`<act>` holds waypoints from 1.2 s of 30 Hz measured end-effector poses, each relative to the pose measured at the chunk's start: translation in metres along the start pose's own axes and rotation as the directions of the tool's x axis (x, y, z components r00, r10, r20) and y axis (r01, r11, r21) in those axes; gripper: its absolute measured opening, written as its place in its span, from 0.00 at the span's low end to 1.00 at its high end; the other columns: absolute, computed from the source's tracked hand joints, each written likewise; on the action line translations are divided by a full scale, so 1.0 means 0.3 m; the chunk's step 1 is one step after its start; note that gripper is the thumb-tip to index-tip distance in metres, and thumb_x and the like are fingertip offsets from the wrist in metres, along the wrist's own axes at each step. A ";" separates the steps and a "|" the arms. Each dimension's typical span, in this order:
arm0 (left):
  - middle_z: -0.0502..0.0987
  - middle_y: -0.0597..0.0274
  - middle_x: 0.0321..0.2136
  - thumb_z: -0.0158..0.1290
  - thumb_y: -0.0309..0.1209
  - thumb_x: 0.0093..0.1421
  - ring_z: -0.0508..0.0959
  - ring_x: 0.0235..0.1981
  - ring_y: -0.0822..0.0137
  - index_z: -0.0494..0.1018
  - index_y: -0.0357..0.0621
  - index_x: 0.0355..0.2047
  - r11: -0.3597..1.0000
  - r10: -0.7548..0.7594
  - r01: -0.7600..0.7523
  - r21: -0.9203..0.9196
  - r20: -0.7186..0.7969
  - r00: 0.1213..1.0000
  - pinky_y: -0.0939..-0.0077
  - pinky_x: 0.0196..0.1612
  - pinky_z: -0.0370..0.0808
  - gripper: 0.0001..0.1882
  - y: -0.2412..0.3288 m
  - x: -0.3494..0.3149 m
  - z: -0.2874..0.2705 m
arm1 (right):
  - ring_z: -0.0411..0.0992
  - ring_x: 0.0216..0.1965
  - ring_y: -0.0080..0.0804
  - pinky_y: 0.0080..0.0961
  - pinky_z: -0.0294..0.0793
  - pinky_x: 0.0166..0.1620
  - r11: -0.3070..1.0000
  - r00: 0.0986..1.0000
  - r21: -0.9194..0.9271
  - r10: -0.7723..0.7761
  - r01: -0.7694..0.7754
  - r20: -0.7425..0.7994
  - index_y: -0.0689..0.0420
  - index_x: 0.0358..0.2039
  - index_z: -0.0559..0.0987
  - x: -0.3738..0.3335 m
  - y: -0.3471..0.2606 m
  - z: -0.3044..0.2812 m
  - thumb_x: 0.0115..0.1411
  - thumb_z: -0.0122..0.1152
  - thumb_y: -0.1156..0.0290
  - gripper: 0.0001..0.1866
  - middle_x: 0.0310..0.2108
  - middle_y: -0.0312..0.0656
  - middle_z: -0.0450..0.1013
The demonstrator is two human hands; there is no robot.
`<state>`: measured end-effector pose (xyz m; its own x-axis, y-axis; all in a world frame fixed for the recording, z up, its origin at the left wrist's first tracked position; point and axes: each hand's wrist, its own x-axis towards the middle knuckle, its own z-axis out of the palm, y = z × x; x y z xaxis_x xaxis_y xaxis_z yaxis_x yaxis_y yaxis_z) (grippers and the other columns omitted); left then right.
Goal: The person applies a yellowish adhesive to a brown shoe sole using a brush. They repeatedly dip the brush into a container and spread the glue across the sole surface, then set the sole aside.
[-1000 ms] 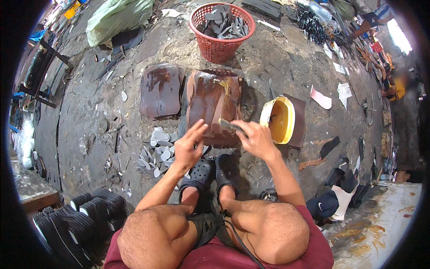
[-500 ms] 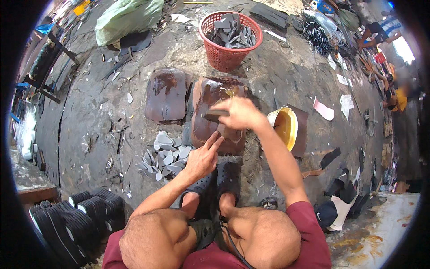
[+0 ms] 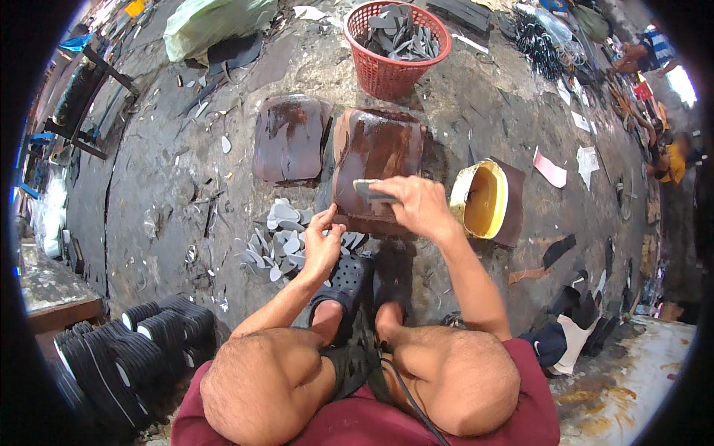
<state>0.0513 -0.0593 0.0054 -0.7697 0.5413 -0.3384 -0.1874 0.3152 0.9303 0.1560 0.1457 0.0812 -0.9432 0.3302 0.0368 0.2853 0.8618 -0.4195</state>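
A wet, shiny brown sheet lies on a stack of similar sheets in front of my feet. My left hand is at its near left corner, finger and thumb closed on the edge. My right hand grips a short, flat dark tool with a pale edge over the sheet's near part; its exact kind is unclear. To the right stands a yellow-rimmed tub holding amber-brown liquid. Another brown stack, also glossy on top, lies to the left.
Grey teardrop-shaped pieces lie heaped beside my left foot. A red plastic basket of similar pieces stands beyond the sheets. Black sole-shaped pieces are stacked at lower left. A pale green plastic bag lies at the far left.
My right hand has drawn the tool toward me over the sheet. My left hand has gone from extended fingers on the sheet to closed fingers at its corner. The view has shifted slightly.
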 end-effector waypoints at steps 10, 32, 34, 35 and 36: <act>0.77 0.60 0.53 0.53 0.17 0.60 0.75 0.41 0.74 0.69 0.36 0.65 0.958 -0.186 0.192 -0.211 0.047 0.981 0.80 0.45 0.73 0.30 0.045 0.002 0.008 | 0.76 0.55 0.39 0.39 0.78 0.53 0.963 0.970 -0.197 -0.209 0.183 -0.122 0.37 0.55 0.81 -0.191 -0.071 0.104 0.53 0.61 0.75 0.28 0.52 0.33 0.78; 0.78 0.61 0.28 0.57 0.14 0.53 0.77 0.24 0.71 0.65 0.51 0.47 0.809 -0.048 -0.093 -0.580 -0.224 0.973 0.78 0.25 0.70 0.24 0.166 0.317 -0.027 | 0.75 0.43 0.23 0.21 0.75 0.47 0.665 0.738 0.733 0.420 0.145 -0.527 0.66 0.54 0.78 -0.202 -0.051 -0.129 0.65 0.65 0.75 0.18 0.46 0.41 0.79; 0.77 0.65 0.29 0.58 0.15 0.53 0.78 0.31 0.70 0.63 0.51 0.52 0.754 -0.127 0.002 -0.657 -0.142 0.982 0.71 0.33 0.72 0.29 0.188 0.385 -0.121 | 0.75 0.43 0.24 0.21 0.75 0.47 0.695 0.742 0.713 0.429 0.092 -0.515 0.66 0.54 0.78 -0.220 -0.056 -0.150 0.65 0.65 0.75 0.18 0.46 0.42 0.79; 0.76 0.65 0.31 0.59 0.16 0.52 0.78 0.36 0.68 0.62 0.51 0.54 0.718 -0.162 0.007 -0.696 -0.158 0.974 0.65 0.39 0.72 0.31 0.176 0.432 -0.155 | 0.75 0.43 0.24 0.20 0.75 0.47 0.712 0.740 0.699 0.436 0.065 -0.512 0.66 0.54 0.78 -0.229 -0.054 -0.161 0.65 0.64 0.75 0.18 0.46 0.42 0.79; 0.76 0.65 0.34 0.59 0.16 0.52 0.77 0.40 0.67 0.61 0.51 0.57 0.686 -0.193 0.000 -0.728 -0.182 0.964 0.58 0.45 0.72 0.33 0.142 0.486 -0.199 | 0.75 0.43 0.24 0.21 0.74 0.48 0.705 0.742 0.705 0.432 0.077 -0.513 0.66 0.54 0.78 -0.228 -0.051 -0.156 0.65 0.64 0.74 0.18 0.46 0.42 0.79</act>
<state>-0.1052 -0.0135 0.0043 -0.8169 0.3194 -0.4803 -0.5728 -0.3514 0.7406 0.2243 0.1280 0.1274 -0.4891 0.8147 0.3114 0.0086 0.3615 -0.9323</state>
